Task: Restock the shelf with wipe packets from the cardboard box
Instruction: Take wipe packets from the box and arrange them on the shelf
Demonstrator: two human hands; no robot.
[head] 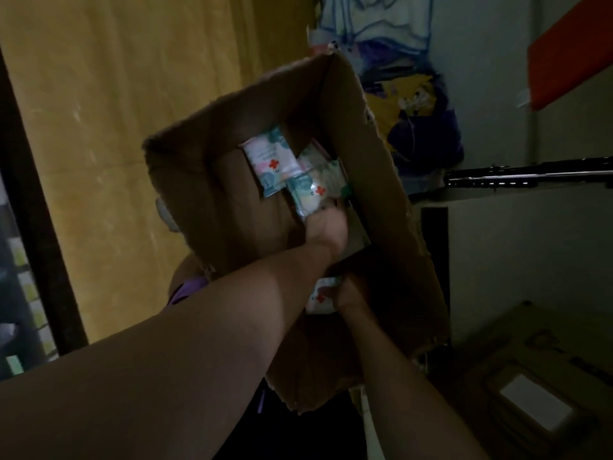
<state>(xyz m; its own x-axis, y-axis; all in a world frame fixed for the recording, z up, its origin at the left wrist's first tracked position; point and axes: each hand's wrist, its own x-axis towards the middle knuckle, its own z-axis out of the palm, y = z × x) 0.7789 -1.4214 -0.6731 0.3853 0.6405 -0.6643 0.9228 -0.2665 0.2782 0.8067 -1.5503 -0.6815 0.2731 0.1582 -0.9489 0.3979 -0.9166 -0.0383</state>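
Our left hand (326,227) reaches into the cardboard box (381,180), grip closed on a wipe packet (310,194). Our right hand (351,293) pinches another packet (320,293) at the near wall. A third packet (272,161) lies on the box floor.

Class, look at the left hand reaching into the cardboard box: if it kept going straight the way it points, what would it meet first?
Most likely the wipe packet right at the left hand; its fingers already seem to touch it, though dim light hides the contact.
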